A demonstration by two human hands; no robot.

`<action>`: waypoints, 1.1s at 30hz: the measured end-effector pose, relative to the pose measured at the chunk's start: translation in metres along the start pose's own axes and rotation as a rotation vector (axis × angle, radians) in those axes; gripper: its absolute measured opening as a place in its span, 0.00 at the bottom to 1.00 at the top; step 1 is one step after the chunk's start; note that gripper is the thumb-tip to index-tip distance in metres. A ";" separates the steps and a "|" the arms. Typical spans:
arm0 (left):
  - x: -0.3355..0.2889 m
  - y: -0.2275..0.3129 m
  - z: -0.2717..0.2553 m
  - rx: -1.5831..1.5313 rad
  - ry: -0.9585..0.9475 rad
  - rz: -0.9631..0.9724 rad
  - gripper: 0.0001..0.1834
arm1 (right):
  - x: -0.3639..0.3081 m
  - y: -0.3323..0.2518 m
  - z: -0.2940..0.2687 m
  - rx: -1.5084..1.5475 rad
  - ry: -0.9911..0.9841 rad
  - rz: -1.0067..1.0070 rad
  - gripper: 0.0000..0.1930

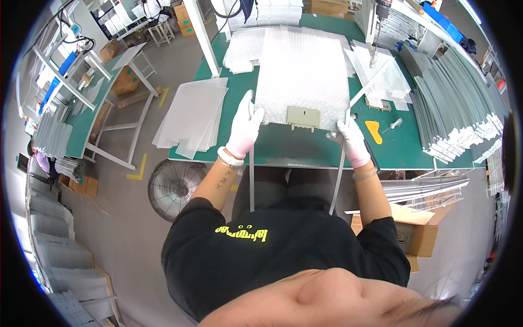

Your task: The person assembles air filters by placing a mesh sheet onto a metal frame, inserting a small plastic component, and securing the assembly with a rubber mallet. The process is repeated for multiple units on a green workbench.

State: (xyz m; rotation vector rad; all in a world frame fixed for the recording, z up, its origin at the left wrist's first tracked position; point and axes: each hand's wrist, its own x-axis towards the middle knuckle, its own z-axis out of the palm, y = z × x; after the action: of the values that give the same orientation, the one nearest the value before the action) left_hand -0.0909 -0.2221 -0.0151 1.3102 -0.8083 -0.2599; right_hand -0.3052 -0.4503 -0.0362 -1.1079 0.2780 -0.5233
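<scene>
A white mesh sheet [305,71] lies in front of me on the green workbench. A beige plastic piece [303,117] with small prongs sits at the middle of its near edge. My left hand [245,126], in a white glove, is closed on a narrow grey strip [251,182] at the sheet's left near corner. My right hand [351,140], also gloved, closes around a second narrow strip [337,180] by the right near corner. Both strips stick out past the bench edge toward my body. The palms hide where my fingers meet the strips.
Loose mesh sheets [190,114] lie at the left, more [384,73] at the right. A yellow scraper [373,132] and a screwdriver [396,123] rest right of my right hand. Grey strips [455,101] are stacked far right. An electric screwdriver [383,11] hangs above. A floor fan [180,188] stands below left.
</scene>
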 end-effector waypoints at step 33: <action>0.055 0.063 0.018 -0.095 0.074 0.297 0.13 | 0.039 -0.070 0.045 -0.560 0.238 -0.780 0.05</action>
State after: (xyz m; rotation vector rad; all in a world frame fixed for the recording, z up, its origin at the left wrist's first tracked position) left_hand -0.0804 -0.2517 0.0649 1.0887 -0.9038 -0.0132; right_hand -0.2699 -0.4600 0.0474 -1.7042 0.1929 -1.3313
